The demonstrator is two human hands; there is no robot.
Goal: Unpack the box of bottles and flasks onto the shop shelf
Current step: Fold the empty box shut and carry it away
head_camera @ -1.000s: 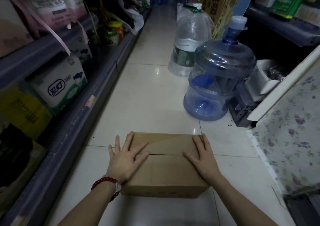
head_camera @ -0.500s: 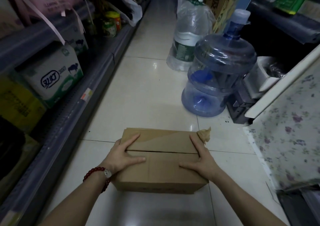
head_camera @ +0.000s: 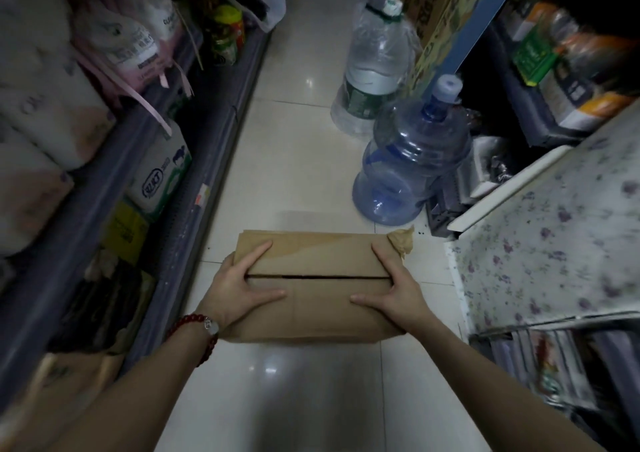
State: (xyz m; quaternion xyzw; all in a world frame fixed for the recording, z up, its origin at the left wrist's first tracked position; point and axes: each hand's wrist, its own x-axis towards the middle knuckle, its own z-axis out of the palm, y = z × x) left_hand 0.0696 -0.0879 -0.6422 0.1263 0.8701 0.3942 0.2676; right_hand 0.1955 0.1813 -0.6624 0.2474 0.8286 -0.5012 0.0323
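Brown box (head_camera: 317, 287) is sitting on the shiny tile floor (head_camera: 298, 160), flaps closed. Left hand (head_camera: 239, 287) and right hand (head_camera: 398, 294) are each grasping one end of it, thumbs on top. Shelves (head_camera: 194, 160) are running along both sides, with two big water jugs (head_camera: 412, 160) standing just beyond.

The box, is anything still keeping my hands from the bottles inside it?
Yes. The box is closed: its two top flaps meet along a narrow seam with only a thin gap. The left hand and right hand grip its sides. No bottles are visible yet.
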